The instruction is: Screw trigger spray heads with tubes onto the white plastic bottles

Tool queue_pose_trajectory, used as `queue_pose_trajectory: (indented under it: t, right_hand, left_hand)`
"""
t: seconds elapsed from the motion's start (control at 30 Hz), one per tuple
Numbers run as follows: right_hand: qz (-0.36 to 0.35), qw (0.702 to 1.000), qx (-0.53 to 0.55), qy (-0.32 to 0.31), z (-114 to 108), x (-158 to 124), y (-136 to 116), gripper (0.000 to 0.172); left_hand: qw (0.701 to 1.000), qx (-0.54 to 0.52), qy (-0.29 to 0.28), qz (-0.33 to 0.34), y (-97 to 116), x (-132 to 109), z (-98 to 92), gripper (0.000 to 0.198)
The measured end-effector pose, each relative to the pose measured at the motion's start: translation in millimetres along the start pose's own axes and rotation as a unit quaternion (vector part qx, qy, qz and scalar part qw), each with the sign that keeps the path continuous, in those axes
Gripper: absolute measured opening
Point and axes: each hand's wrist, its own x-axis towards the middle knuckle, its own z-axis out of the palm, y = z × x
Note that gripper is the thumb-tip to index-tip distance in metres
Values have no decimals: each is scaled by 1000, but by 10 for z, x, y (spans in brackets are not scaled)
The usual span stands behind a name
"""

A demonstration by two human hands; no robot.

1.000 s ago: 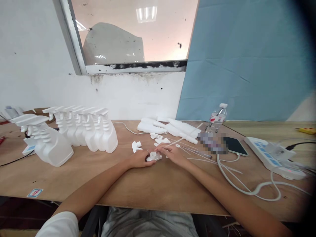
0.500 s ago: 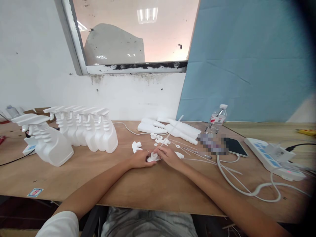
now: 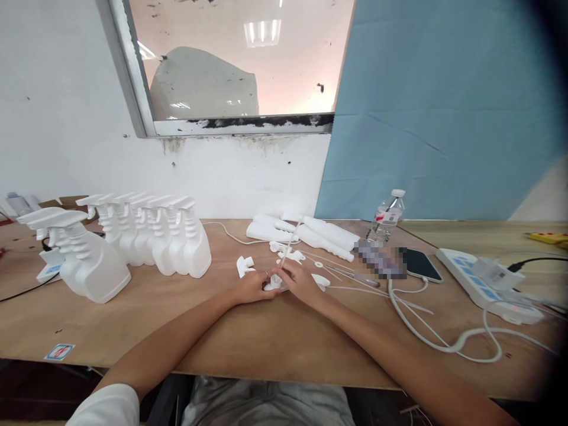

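Note:
My left hand point(image 3: 251, 286) grips a small white spray-head part point(image 3: 271, 285) lying on the wooden table point(image 3: 248, 331). My right hand point(image 3: 302, 281) pinches a thin white dip tube point(image 3: 289, 244) that stands up steeply from that part. Both hands touch at the part, fingers closed. Loose white trigger pieces point(image 3: 287, 254) and more thin tubes point(image 3: 350, 276) lie just behind my hands.
A row of several assembled white spray bottles point(image 3: 151, 234) stands at the left. White bottle bodies point(image 3: 310, 232) lie at the back. A water bottle point(image 3: 385, 218), a phone point(image 3: 419, 263), a power strip point(image 3: 486, 284) and a white cable point(image 3: 448, 340) are on the right.
My right hand has swung the thin tube from lying low toward the right to standing nearly upright over the part. My left hand has stayed put.

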Motion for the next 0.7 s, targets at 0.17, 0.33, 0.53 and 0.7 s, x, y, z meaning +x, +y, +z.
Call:
queue_pose_trajectory:
  t: [0.17, 0.33, 0.53, 0.7]
  right_hand:
    - [-3, 1000, 14, -17, 30, 14, 13, 27]
    - [-16, 999, 15, -29, 75, 32, 15, 34]
    - [-29, 999, 5, -30, 80, 16, -5, 39]
    - [-48, 997, 47, -35, -66, -32, -27, 17]
  left_hand:
    - [1000, -14, -5, 2, -9, 0, -7, 36]
    - [1000, -25, -10, 3, -24, -3, -2, 38]
    - [999, -42, 0, 9, -8, -2, 0, 34]
    - [995, -88, 32, 21, -2, -14, -8, 35]
